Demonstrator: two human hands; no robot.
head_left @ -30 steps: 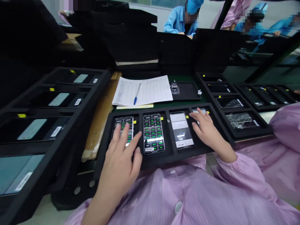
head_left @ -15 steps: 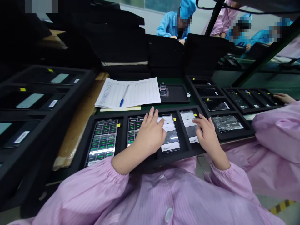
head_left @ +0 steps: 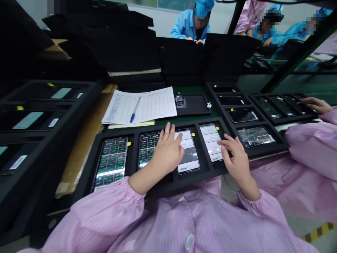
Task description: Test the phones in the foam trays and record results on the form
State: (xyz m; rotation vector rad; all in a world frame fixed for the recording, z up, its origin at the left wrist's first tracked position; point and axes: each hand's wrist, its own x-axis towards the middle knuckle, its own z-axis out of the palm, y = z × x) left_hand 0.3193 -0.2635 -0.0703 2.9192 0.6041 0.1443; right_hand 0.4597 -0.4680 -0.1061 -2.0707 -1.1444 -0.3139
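Note:
A black foam tray (head_left: 134, 144) holds several lit phones in a row of slots. My left hand (head_left: 168, 151) lies over the two middle phones with its fingers spread, its index finger on or just above the white screen of one phone (head_left: 190, 162). The neighbouring phone (head_left: 146, 147), with green text in a dark grid, is partly hidden by this hand. At the right end, my right hand (head_left: 237, 158) holds nothing, its fingers loosely apart and a fingertip at the right edge of the rightmost phone (head_left: 211, 146). At the left end another phone (head_left: 112, 161) shows a similar grid.
Behind the tray lie printed sheets (head_left: 147, 105) with a blue pen (head_left: 135, 109) on top, beside a small black tray (head_left: 195, 104). More phone trays stand left (head_left: 56, 135) and right (head_left: 223, 112). A co-worker's hand (head_left: 316, 104) is at the far right; other people sit beyond black dividers.
The grey panel on the rightmost phone's screen has turned white. My right hand has shifted slightly right and down; my left hand stays over the middle phones. The view has moved a little.

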